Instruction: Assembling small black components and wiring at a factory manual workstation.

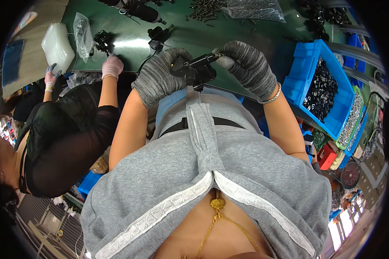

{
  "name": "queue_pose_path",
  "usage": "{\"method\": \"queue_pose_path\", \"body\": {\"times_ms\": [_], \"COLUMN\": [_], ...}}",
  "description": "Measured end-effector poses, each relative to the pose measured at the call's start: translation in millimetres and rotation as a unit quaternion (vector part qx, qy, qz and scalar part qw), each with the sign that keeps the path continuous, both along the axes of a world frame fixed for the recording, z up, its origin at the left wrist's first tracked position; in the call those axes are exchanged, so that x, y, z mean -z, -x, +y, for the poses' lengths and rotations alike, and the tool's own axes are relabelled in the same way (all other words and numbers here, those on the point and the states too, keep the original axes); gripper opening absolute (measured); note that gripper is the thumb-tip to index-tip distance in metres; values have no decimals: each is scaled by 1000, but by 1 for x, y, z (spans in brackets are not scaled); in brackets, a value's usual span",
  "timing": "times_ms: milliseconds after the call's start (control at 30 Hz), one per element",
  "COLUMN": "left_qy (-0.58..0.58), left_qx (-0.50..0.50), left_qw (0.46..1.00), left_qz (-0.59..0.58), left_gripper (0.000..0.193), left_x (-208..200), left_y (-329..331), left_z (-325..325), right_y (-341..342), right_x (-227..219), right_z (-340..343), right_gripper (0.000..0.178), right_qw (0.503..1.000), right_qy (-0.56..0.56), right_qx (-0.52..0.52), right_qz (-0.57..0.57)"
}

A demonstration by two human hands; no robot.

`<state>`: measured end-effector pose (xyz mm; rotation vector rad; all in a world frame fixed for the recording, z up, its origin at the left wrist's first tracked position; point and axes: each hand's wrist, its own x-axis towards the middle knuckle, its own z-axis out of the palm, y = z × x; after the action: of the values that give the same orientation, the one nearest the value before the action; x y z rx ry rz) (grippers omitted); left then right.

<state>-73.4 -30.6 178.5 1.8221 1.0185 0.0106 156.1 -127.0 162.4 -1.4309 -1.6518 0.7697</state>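
One black part point(199, 71) spans left grip point(162, 74) to right grip point(248, 67).

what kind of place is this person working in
Probably a factory assembly workshop: a blue bin of small dark parts, loose screw-like pieces on the green bench, and a co-worker's gloved hand at that same bench.

- Light was fairly bright and even across the tabletop point(194, 36).
- A white glare streak point(132, 43) lay toward the tabletop's left edge, from a source out of view.
- The clear plastic bag point(255, 9) at the far edge caught small glints.
- Bright openings point(339, 235) well beyond the near right corner washed out to white.
- The hands point(155, 77) point(250, 71) looked fairly crisp.
- Fisheye distortion bowed straight lines near the black rim.
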Motion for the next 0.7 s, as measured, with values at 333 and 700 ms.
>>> {"method": "queue_pose_path", "body": {"times_ms": [333, 700], "left_qy": [-60, -66], "left_qx": [21, 51], "left_qw": [997, 996], "left_qz": [36, 34], "left_gripper": [48, 39], "left_x": [-13, -6], "left_y": [-3, -13], "left_z": [-7, -11], "right_y": [-14, -14], "right_x": [-22, -10], "right_z": [3, -15], "right_gripper": [27, 28], "right_qw": [998, 987], "right_qy": [-34, 47], "right_qx": [-30, -2], "right_qz": [-52, 153]}}
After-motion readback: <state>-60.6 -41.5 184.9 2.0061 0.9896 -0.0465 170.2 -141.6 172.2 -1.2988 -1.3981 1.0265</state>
